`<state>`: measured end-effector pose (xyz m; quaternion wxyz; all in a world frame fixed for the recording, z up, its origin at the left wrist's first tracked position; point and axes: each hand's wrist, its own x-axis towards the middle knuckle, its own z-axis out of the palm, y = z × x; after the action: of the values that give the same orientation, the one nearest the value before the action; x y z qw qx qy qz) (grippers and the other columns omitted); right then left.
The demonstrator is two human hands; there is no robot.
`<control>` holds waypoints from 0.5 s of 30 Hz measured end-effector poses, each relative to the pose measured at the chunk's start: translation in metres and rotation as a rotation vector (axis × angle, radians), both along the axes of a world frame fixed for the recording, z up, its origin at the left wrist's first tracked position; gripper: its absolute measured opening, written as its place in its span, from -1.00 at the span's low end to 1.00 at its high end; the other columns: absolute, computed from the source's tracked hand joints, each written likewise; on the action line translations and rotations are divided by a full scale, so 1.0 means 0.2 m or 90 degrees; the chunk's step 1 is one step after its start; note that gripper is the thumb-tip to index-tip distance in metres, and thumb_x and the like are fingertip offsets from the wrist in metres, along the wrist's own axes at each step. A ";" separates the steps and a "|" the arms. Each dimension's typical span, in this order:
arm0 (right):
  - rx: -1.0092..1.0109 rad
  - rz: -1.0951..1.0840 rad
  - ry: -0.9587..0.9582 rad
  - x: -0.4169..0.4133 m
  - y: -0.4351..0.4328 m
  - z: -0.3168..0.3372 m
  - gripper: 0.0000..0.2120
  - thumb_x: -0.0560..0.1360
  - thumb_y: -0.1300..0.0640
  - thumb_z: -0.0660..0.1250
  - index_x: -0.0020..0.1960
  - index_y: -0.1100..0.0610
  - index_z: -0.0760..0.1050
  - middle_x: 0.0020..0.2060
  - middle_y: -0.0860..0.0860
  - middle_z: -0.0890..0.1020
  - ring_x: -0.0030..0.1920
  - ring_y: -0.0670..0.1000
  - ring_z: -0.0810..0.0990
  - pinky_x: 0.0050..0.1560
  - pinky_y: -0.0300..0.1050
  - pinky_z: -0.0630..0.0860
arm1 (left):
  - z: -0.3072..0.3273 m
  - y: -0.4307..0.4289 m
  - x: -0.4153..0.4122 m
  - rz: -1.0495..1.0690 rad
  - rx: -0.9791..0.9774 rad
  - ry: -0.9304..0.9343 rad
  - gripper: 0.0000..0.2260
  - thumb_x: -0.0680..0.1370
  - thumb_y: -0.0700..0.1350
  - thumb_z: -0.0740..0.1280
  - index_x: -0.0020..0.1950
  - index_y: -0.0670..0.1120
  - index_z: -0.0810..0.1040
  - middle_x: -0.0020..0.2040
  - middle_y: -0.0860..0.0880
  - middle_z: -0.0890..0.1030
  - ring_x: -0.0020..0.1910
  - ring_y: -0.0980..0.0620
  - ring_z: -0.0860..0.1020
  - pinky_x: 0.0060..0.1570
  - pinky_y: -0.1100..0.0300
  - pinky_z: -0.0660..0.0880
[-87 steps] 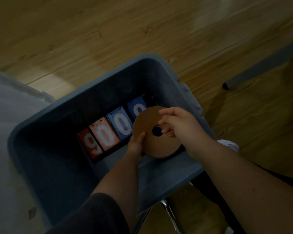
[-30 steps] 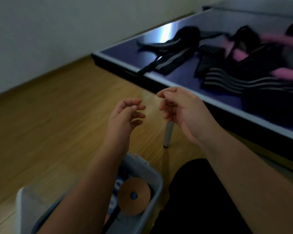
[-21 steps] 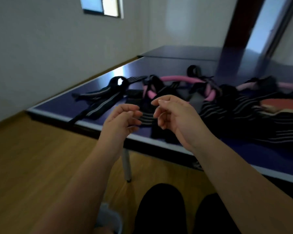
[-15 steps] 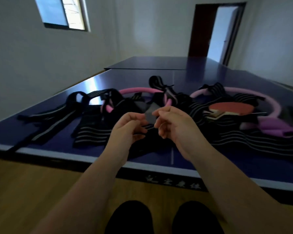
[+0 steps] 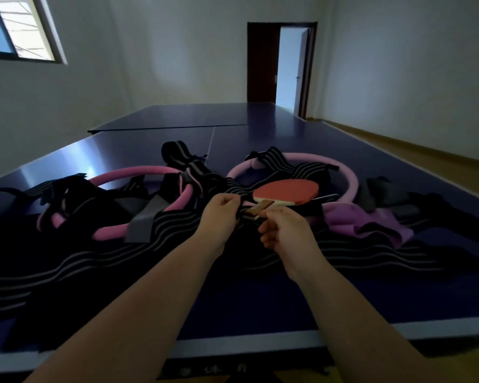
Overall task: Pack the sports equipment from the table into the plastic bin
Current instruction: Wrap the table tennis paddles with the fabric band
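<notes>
- head view: table tennis paddle (image 5: 286,192), red face up, lies on a heap of gear on the dark blue table (image 5: 260,299). its wooden handle (image 5: 256,210) points toward the person.
- left hand (image 5: 221,217): just left of the paddle's handle, fingers curled, fingertips at the handle's left side and the black band beside it. cannot tell whether it grasps the handle, the band or neither.
- right hand (image 5: 285,230): just on the near side of the handle's end, fingers curled under, thumb tip at or touching the handle end. cannot tell whether a grasp is closed.
- black striped bands (image 5: 172,228): spread under the paddle, to its left and on its near side, overlapping one another on the table.
- left pink ring (image 5: 138,172): left of the paddle, partly buried under the bands.
- right pink ring (image 5: 349,178): around the far and right sides of the paddle; the paddle's blade lies within its outline, and bands are draped over its far arc.
- purple cloth (image 5: 365,225): right of the paddle, bunched on the table, touching the right ring's near part.
- dark door (image 5: 262,62): well beyond the paddle, in the far wall, standing open beside a lit doorway.
- window (image 5: 11,26): far to the paddle's upper left, in the left wall.
</notes>
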<state>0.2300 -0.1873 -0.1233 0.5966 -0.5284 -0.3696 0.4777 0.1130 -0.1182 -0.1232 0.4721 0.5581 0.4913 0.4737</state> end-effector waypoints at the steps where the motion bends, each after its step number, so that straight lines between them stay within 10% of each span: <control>1: -0.006 -0.006 0.020 0.02 0.01 -0.01 -0.82 0.62 0.21 0.18 -0.01 0.21 0.56 -0.38 0.07 0.54 -0.45 -0.03 0.47 -0.42 -0.18 0.40 | 0.00 0.05 0.03 -0.010 0.000 0.027 -0.80 0.65 -0.11 0.23 -0.13 -0.12 0.53 -0.22 -0.15 0.51 -0.25 -0.07 0.44 -0.16 0.05 0.41; 11: -0.017 -0.065 0.279 0.09 0.04 0.00 -0.85 0.60 0.23 0.20 -0.05 0.18 0.54 -0.47 0.03 0.53 -0.44 -0.05 0.45 -0.39 -0.19 0.39 | -0.07 0.18 0.18 -0.013 0.131 0.329 -0.53 0.51 0.12 0.40 -0.47 -0.06 0.31 -0.53 0.05 0.29 -0.48 0.02 0.29 -0.36 0.09 0.29; 15: 0.000 -0.069 0.244 0.13 0.06 0.03 -0.83 0.61 0.23 0.17 -0.07 0.16 0.52 -0.44 0.03 0.54 -0.42 -0.05 0.46 -0.37 -0.20 0.42 | -0.06 0.11 0.23 0.073 0.160 0.433 -0.77 0.49 0.12 0.27 -0.16 -0.02 0.57 -0.03 -0.07 0.62 0.01 -0.13 0.52 0.02 -0.01 0.42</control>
<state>0.2555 -0.1756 -0.1170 0.6809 -0.4470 -0.2203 0.5367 0.1597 -0.0972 -0.1356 0.1823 0.7088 0.5885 0.3436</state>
